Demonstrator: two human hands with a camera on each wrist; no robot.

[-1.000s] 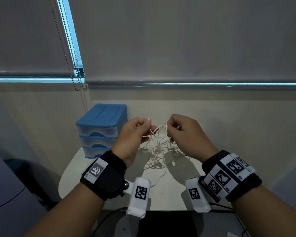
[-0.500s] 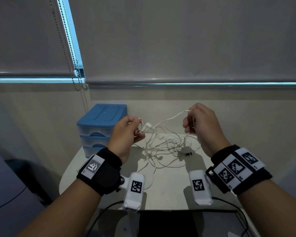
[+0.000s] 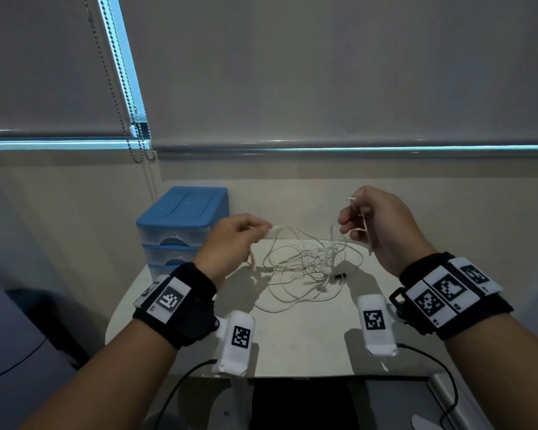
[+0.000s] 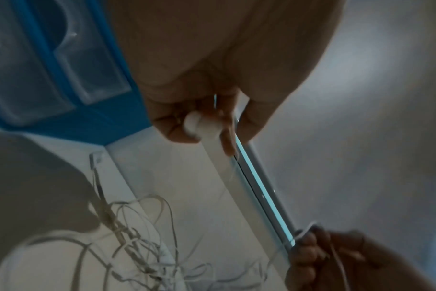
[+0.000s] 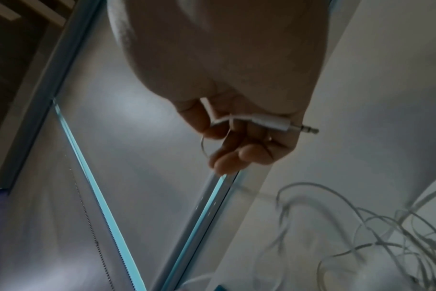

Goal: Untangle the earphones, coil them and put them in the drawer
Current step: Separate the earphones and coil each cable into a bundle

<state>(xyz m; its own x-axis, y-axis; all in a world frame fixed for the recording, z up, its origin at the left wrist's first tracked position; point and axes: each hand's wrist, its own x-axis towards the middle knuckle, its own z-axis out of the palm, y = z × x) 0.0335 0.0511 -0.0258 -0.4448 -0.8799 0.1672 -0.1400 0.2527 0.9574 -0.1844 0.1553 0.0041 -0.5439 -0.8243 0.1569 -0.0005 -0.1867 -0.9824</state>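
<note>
A tangle of white earphones (image 3: 305,268) lies on the small white table (image 3: 308,342), loops spread between my two raised hands. My left hand (image 3: 239,234) pinches an earbud (image 4: 194,124) with its cord trailing down into the tangle (image 4: 137,246). My right hand (image 3: 373,225), held higher, grips the cord near its end, and the metal jack plug (image 5: 286,125) sticks out past the curled fingers (image 5: 239,155). The blue drawer unit (image 3: 184,225) with three clear drawers stands at the table's back left, drawers closed.
A small black object (image 3: 341,275) lies on the table by the tangle's right side. Window blinds with a bead chain (image 3: 131,119) hang behind. The table's front edge is near my wrists, with a dark gap (image 3: 298,405) below.
My hands have drawn apart sideways, the right one rising further right and the left one shifting slightly left. The cord bundle has loosened and spread out on the table.
</note>
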